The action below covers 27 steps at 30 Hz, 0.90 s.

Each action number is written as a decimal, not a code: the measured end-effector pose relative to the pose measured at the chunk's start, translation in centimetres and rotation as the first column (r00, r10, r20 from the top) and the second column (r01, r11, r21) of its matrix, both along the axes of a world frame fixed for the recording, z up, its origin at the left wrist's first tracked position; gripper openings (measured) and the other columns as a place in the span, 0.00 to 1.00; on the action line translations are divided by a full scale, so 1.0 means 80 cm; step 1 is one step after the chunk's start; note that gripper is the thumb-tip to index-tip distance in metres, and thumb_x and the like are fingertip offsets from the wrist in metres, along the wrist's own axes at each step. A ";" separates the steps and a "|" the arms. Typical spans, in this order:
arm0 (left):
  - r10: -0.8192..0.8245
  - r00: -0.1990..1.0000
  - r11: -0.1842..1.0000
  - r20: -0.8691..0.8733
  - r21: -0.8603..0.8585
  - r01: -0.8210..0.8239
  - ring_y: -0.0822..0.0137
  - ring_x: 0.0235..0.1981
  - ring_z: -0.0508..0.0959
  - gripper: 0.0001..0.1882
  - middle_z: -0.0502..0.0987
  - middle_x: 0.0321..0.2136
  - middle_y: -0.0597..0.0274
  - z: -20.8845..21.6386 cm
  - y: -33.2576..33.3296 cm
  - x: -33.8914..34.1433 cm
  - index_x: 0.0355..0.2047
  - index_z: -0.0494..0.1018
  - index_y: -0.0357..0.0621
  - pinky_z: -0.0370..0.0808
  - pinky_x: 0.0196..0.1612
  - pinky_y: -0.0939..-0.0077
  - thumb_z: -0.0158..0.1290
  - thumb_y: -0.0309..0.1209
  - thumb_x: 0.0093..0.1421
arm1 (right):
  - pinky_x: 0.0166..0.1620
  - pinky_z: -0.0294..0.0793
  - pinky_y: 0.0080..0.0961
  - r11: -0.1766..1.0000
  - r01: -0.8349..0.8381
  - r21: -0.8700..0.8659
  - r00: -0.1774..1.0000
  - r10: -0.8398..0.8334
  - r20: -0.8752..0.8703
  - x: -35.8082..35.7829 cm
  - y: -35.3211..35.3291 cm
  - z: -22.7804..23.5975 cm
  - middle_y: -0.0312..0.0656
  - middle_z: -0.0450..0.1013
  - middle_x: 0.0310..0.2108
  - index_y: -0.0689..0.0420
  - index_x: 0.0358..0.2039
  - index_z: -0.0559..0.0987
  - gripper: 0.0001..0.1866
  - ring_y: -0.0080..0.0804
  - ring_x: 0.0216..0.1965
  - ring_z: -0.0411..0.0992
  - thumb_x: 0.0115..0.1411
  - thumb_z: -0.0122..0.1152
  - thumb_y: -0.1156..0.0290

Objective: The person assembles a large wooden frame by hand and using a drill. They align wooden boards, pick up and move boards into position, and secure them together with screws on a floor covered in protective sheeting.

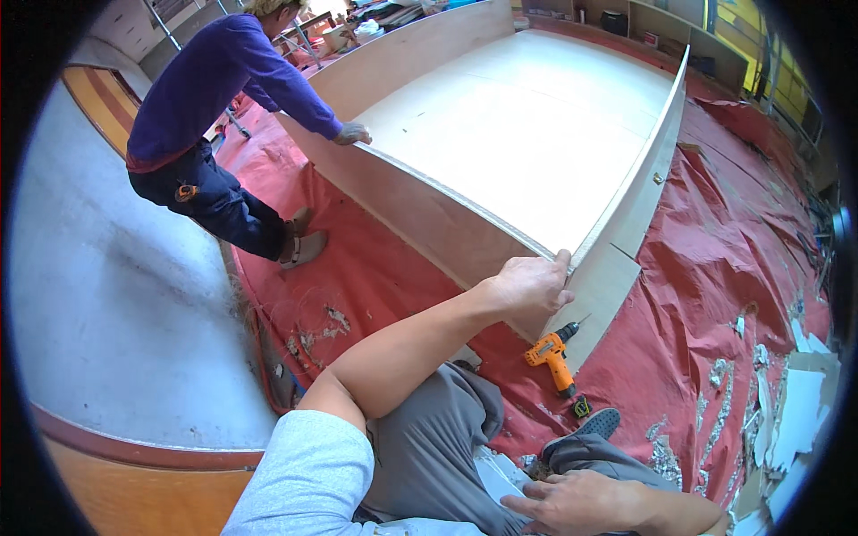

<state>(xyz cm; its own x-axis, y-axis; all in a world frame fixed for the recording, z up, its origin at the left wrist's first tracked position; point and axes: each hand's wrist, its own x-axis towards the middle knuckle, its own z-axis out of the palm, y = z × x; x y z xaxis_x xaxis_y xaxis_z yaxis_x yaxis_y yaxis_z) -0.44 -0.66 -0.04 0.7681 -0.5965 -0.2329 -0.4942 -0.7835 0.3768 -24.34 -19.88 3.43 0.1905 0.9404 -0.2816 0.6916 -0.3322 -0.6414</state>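
Note:
My left hand (534, 288) is closed around the near corner of a large shallow wooden box frame (447, 210) with upright plywood sides and a pale inner panel (527, 125). Its fingers wrap over the top edge where two sides meet. Low over my lap, my right hand (576, 502) is held with fingers loosely stretched and nothing visible in them. Below the corner lies an orange and black cordless drill (552, 355), its bit pointing toward a thin plywood strip (601, 299). A small black and yellow item (582, 407) is by the drill's base.
Red sheeting (706, 259) covers the floor, with torn scraps and broken white board pieces (795, 420) at right. A co-worker in a purple top (219, 85) leans over the box's left side, one hand (352, 134) on its edge. Shelving boxes (670, 36) stand behind.

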 end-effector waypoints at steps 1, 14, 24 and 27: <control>0.002 1.000 1.000 0.003 -0.001 -0.002 0.39 0.40 0.81 0.28 0.80 0.33 0.35 -0.001 0.002 0.000 0.51 0.57 0.31 0.77 0.44 0.49 0.51 0.45 0.67 | 0.40 0.78 0.38 1.000 -0.003 0.001 1.000 0.003 -0.002 0.001 0.001 0.001 0.52 0.77 0.39 0.59 0.54 0.74 0.25 0.45 0.39 0.79 0.58 0.62 0.62; 0.002 1.000 1.000 -0.006 0.029 -0.001 0.38 0.40 0.82 0.27 0.80 0.33 0.35 0.004 -0.002 0.000 0.51 0.57 0.32 0.77 0.45 0.49 0.50 0.45 0.68 | 0.39 0.77 0.39 0.996 -0.018 -0.087 0.999 0.015 -0.042 0.007 0.006 0.010 0.52 0.77 0.39 0.57 0.55 0.74 0.25 0.45 0.37 0.79 0.58 0.62 0.63; 0.003 1.000 1.000 0.000 0.028 -0.003 0.39 0.40 0.82 0.27 0.80 0.33 0.35 0.003 0.000 -0.001 0.51 0.57 0.33 0.77 0.44 0.49 0.50 0.46 0.69 | 0.39 0.77 0.37 0.998 -0.022 -0.066 1.000 0.021 -0.004 0.005 0.005 0.007 0.50 0.76 0.39 0.58 0.55 0.74 0.25 0.44 0.39 0.78 0.58 0.62 0.62; 0.007 1.000 1.000 -0.004 0.029 -0.007 0.39 0.40 0.82 0.27 0.80 0.33 0.35 0.004 0.001 -0.001 0.50 0.57 0.33 0.77 0.44 0.49 0.50 0.47 0.68 | 0.40 0.77 0.37 0.997 -0.023 -0.068 1.000 0.023 -0.001 0.006 0.005 0.013 0.50 0.77 0.39 0.58 0.55 0.74 0.25 0.43 0.39 0.78 0.58 0.62 0.63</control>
<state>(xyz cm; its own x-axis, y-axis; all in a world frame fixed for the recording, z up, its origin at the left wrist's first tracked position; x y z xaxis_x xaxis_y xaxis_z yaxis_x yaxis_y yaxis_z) -0.51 -0.60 0.25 0.7711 -0.5841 -0.2533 -0.4873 -0.7975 0.3557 -23.83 -19.44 4.46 0.1688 0.9233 -0.3450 0.6995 -0.3588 -0.6181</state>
